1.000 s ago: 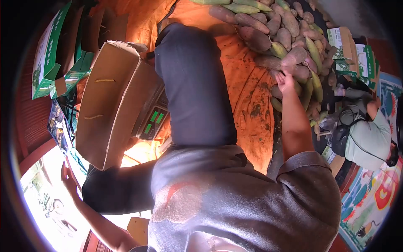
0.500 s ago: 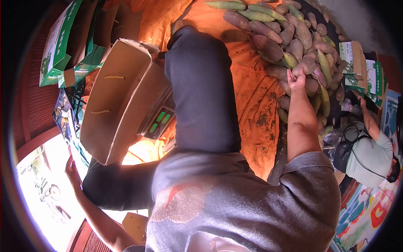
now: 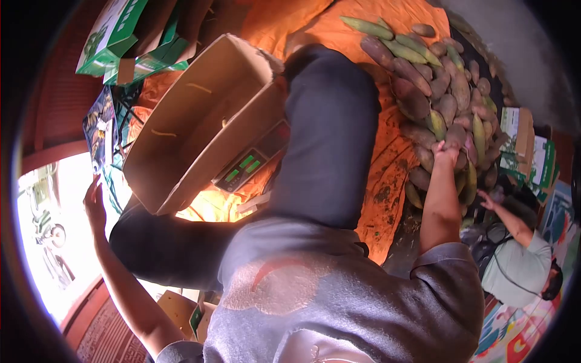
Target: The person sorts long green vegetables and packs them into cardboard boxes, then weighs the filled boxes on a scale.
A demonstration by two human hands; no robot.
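Observation:
My right hand is closed on a sweet potato at the near side of a heap. Around it lie more reddish-brown sweet potatoes and several green ears of corn in their husks. My left hand hangs far to the left against bright light, fingers stretched out, holding nothing. Between my left hand and my leg, an open cardboard box sits tilted, with yellowish strips on its inner wall. A scale with a lit green display shows beside the box, partly hidden.
An orange tarp lies under the heap. Green-and-white cartons stand at the upper left and at the right. A co-worker at the lower right stretches an arm toward the heap. A patterned bag hangs near my left hand.
The view has shifted, moving the scene right and down. My right hand's fingers have closed more around the sweet potato. The co-worker's hand has moved toward the heap.

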